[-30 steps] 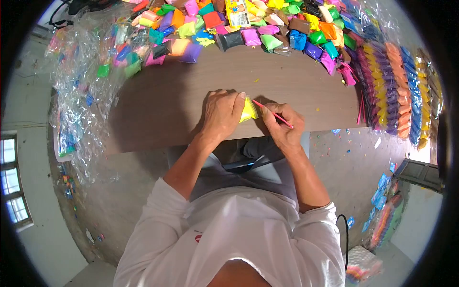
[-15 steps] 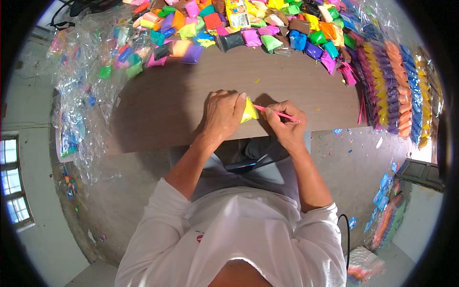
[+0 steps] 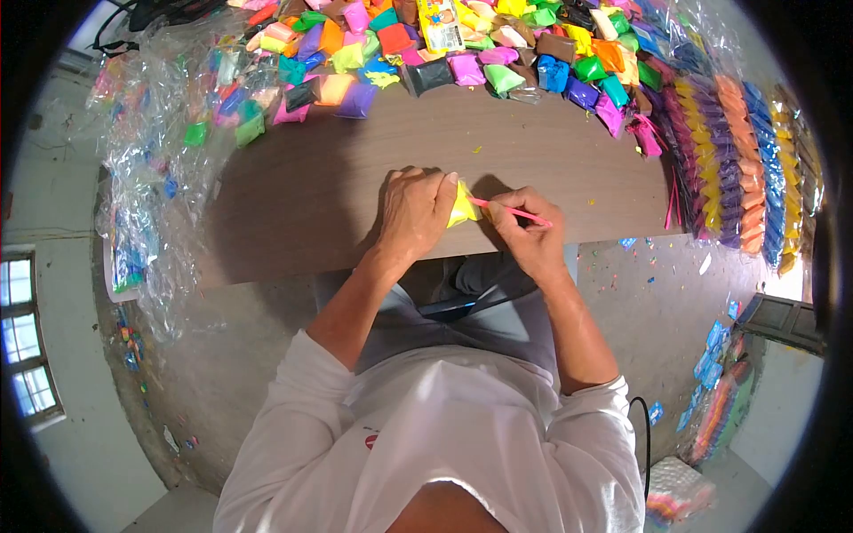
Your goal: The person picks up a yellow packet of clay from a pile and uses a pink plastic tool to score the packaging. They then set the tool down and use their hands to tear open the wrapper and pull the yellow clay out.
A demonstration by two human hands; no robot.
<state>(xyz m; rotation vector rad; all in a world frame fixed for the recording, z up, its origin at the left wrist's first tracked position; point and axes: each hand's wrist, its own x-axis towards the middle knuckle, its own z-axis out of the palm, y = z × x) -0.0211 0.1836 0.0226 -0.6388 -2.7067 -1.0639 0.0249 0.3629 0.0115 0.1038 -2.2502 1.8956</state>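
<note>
A small yellow packet (image 3: 462, 208) in clear wrap lies at the table's near part, with my left hand (image 3: 416, 210) closed on its left side, thumb along its edge. My right hand (image 3: 530, 233) pinches a thin pink stick (image 3: 522, 214) between thumb and fingers. The stick's left tip meets the right edge of the yellow packet; whether it goes inside the wrap is too small to tell. Both hands rest on the brown table (image 3: 293, 191).
Many coloured packets (image 3: 431, 77) are heaped along the table's far side. Crumpled clear plastic (image 3: 160, 222) covers the left end. Strips of joined packets (image 3: 729, 169) hang over the right end, beside thin pink sticks (image 3: 673, 202).
My right hand has shifted slightly left with the pink stick, whose tip is now at the packet's edge. My left hand and the yellow packet have stayed in place.
</note>
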